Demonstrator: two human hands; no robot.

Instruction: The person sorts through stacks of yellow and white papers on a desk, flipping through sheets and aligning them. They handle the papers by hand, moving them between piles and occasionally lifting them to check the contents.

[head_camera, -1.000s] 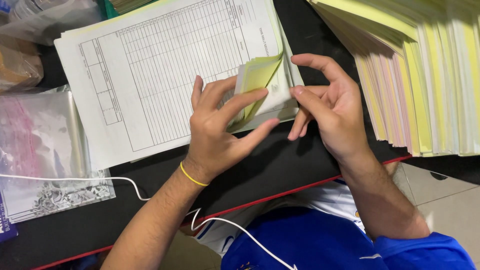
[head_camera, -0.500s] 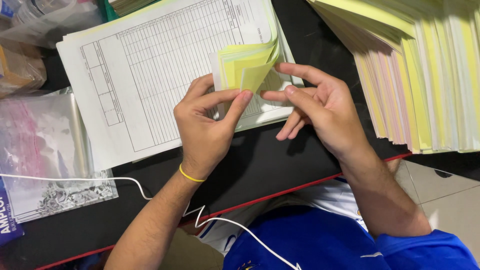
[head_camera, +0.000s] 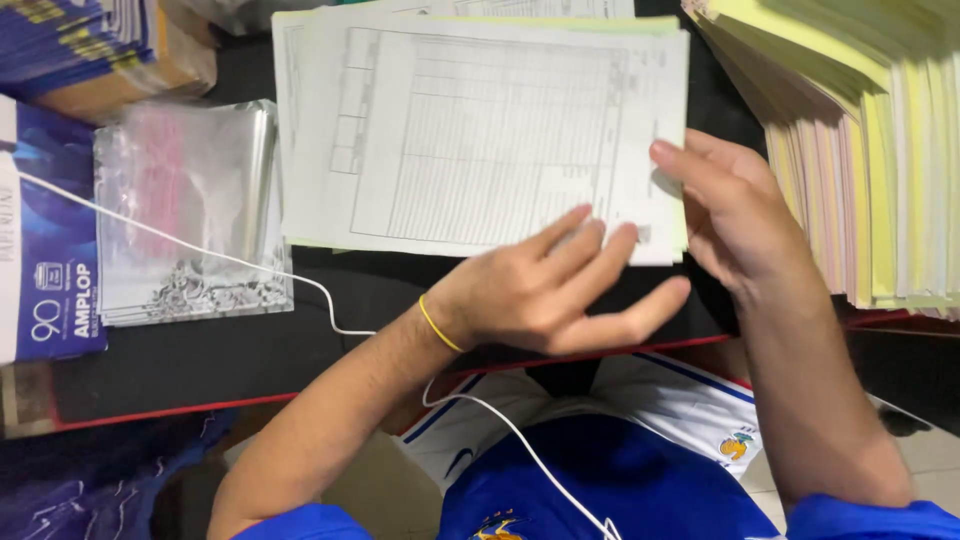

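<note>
Now the folded yellow slips are gone; both hands, left hand [head_camera: 545,295] and right hand [head_camera: 735,215], rest on the forms [head_camera: 470,140].

My left hand [head_camera: 560,290] lies flat on the near edge of the stack of white printed ruled forms [head_camera: 470,130]; my right hand [head_camera: 735,215] rests at that stack's right edge. To the right, a fanned pile of yellow, pink and white sheets [head_camera: 860,150] stands near, leaving only a narrow black strip of table [head_camera: 725,95] between. To the left, a bundle of clear plastic sleeves [head_camera: 185,210] lies just beside the forms, crossed by a thin white cable [head_camera: 250,265]. Bare black table [head_camera: 250,355] along the near edge gives open room for my left forearm. A blue paper packet [head_camera: 45,230] closes the far left.
</note>
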